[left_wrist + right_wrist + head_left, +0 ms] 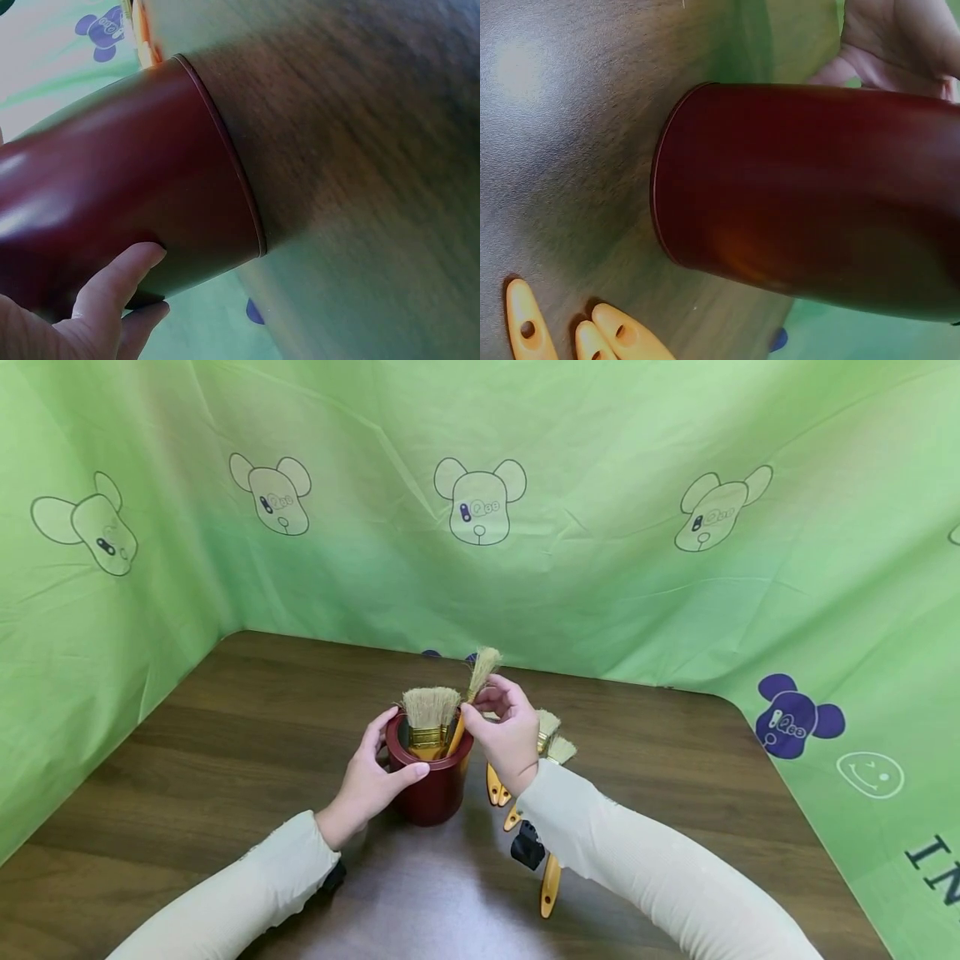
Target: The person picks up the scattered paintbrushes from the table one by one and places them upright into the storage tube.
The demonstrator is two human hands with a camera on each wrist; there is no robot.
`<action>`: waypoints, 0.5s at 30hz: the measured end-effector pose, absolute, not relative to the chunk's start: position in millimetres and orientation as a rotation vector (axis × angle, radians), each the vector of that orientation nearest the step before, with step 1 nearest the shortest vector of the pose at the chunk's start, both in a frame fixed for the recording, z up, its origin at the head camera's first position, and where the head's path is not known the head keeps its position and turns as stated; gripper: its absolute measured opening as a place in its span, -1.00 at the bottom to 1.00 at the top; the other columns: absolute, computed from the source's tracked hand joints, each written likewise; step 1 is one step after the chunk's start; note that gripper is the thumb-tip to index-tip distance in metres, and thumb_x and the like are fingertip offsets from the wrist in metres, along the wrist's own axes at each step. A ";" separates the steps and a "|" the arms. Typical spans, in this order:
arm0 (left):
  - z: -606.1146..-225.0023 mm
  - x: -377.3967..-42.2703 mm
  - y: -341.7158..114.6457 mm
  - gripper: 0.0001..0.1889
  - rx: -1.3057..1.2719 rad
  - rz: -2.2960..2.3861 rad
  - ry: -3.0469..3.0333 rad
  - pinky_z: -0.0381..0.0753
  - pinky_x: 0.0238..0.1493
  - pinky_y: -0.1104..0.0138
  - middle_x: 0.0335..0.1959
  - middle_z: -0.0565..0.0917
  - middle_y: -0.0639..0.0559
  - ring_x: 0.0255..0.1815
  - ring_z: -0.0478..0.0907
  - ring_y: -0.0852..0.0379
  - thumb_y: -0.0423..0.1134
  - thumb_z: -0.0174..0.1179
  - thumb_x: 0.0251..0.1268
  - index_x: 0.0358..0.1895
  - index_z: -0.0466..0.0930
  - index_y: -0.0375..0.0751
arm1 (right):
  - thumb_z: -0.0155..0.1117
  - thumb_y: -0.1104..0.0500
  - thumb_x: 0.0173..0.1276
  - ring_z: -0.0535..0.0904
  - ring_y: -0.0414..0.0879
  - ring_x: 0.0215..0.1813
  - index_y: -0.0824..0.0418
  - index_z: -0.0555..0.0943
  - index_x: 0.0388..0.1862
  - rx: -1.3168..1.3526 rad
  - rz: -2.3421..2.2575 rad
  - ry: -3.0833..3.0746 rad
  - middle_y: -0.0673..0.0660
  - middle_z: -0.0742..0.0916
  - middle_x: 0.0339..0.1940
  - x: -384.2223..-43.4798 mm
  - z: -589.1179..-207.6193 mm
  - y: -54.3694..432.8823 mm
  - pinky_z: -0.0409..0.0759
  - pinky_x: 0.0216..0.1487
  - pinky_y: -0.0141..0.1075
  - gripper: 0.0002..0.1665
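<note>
A dark red cylindrical container [427, 793] stands upright on the table. My left hand [367, 785] holds it from the left, thumb by the front rim and fingers around the side; those fingers [112, 289] lie along its wall in the left wrist view. Inside, a wide paintbrush [431, 714] stands bristles up. My right hand [510, 731] pinches another paintbrush [482, 670] with pale bristles, its yellow-orange handle reaching down past the rim into the container. The lower handle is hidden by the rim.
Several more paintbrushes lie right of the container, partly under my right hand and sleeve: bristles [561, 749], a near handle [551, 887] and grouped handles [630, 330] show. Green printed cloth [480, 602] rises behind the wooden table [247, 735].
</note>
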State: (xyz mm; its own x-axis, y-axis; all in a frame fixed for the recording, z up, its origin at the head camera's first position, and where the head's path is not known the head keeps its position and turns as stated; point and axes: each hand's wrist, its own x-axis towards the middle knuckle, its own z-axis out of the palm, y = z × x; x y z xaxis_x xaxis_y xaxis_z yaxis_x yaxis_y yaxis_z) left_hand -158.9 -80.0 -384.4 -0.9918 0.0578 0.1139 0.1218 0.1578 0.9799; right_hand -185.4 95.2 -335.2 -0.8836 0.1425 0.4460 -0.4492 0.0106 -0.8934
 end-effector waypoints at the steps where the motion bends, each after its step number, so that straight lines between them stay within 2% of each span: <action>1: -384.3 -159.0 -79.9 -0.13 -0.184 -1.999 -2.352 0.45 0.11 0.08 0.20 0.44 -0.26 0.18 0.42 -0.13 -0.31 0.38 0.02 0.44 0.13 -0.16 | 0.28 0.47 0.06 0.56 -0.32 -0.29 0.57 0.43 0.05 0.309 1.934 -1.880 0.06 0.61 -0.31 -185.9 -335.7 95.8 0.58 -0.20 -0.44 -0.48; 5: -383.8 -159.0 -80.3 -0.13 -0.185 -1.988 -2.354 0.47 0.08 0.08 0.20 0.45 -0.26 0.16 0.42 -0.13 -0.32 0.38 0.01 0.43 0.14 -0.16 | 0.28 0.46 0.07 0.57 -0.33 -0.27 0.57 0.42 0.08 0.296 1.944 -1.898 0.11 0.62 -0.29 -187.0 -338.0 98.2 0.60 -0.14 -0.38 -0.46; 10: -383.8 -159.3 -79.5 -0.13 -0.199 -1.994 -2.353 0.46 0.08 0.09 0.23 0.43 -0.26 0.17 0.42 -0.13 -0.32 0.39 0.02 0.44 0.14 -0.16 | 0.28 0.48 0.09 0.56 -0.32 -0.24 0.57 0.42 0.08 0.301 1.936 -1.953 0.19 0.62 -0.26 -183.4 -341.9 100.5 0.59 -0.13 -0.40 -0.47; 15: -385.3 -158.8 -79.2 -0.14 -0.195 -1.984 -2.347 0.46 0.08 0.08 0.19 0.45 -0.27 0.19 0.42 -0.14 -0.32 0.39 0.01 0.43 0.15 -0.17 | 0.29 0.47 0.10 0.56 -0.20 -0.15 0.53 0.42 0.12 0.279 1.965 -1.972 0.31 0.60 -0.16 -177.2 -346.8 108.4 0.57 -0.06 -0.38 -0.44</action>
State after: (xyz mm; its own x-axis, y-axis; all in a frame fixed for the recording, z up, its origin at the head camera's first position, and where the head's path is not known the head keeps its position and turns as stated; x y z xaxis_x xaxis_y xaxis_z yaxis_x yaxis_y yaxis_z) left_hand -158.8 -79.2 -385.3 -0.9901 0.0561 0.1288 0.1363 0.1627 0.9772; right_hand -177.2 108.4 -346.8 -0.9222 0.1000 0.3735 -0.3731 0.0233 -0.9275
